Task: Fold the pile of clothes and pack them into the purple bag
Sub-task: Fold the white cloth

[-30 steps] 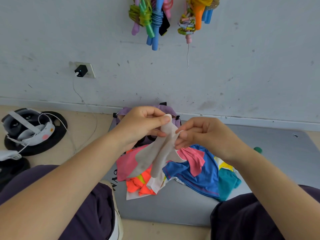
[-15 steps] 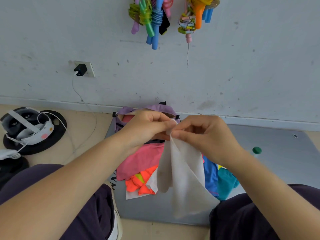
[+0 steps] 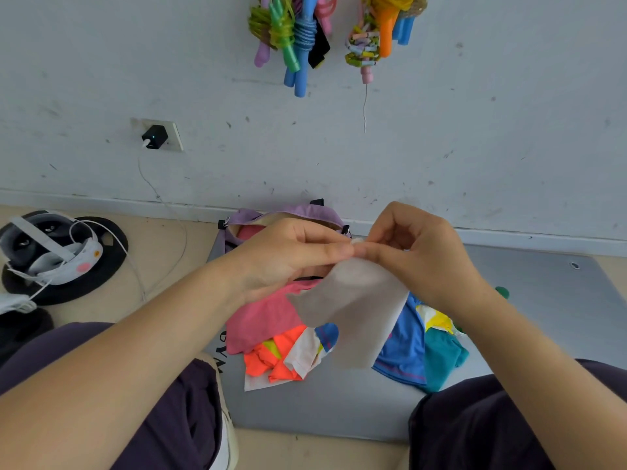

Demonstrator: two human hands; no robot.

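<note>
Head view: left hand (image 3: 288,256) reaches in from the lower left, its fingertips pinching the top edge of a pale cloth (image 3: 353,310). Right hand (image 3: 420,252), wrist bent, pinches the same edge beside it. That cloth hangs above the clothes pile (image 3: 271,334) on the mat (image 3: 543,317); the purple bag (image 3: 305,212) sits behind the hands.

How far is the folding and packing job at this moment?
Early, it seems. Done: something pink already shows inside the open purple bag. In hand: the left hand and right hand pinch the top edge of a pale cloth, which hangs unfolded. Left: the pile of clothes on the grey mat, pink, orange, blue and teal pieces, lies unfolded.
</note>
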